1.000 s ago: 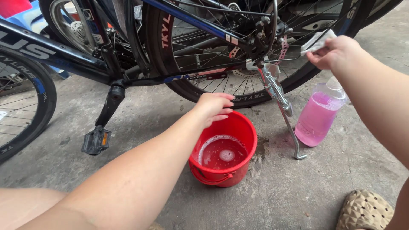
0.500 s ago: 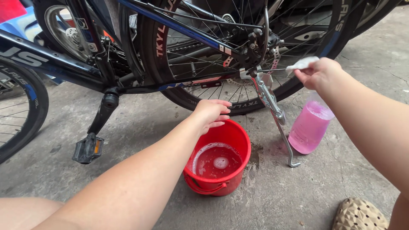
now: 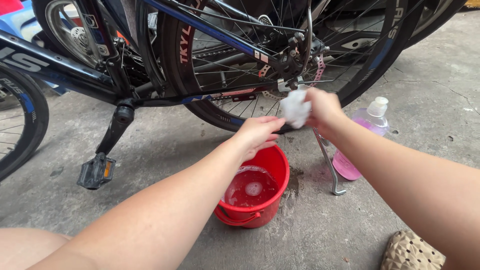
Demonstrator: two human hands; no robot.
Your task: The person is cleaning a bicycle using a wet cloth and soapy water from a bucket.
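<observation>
above bucket: my left hand (image 3: 259,134) hangs over red bucket (image 3: 252,192), open air
right: kickstand (image 3: 327,162), pink bottle (image 3: 357,142) crowd my right hand (image 3: 322,107)
ahead: wheel (image 3: 280,60) spokes block

Pink soap bottle (image 3: 356,145) — white cap — right of red bucket (image 3: 255,190).

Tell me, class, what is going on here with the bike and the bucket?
A person crouches beside a bicycle on concrete. The right hand holds a white cloth up near the rear wheel hub. The left hand hovers over a red bucket of soapy water. A bottle of pink liquid stands by the kickstand.
</observation>
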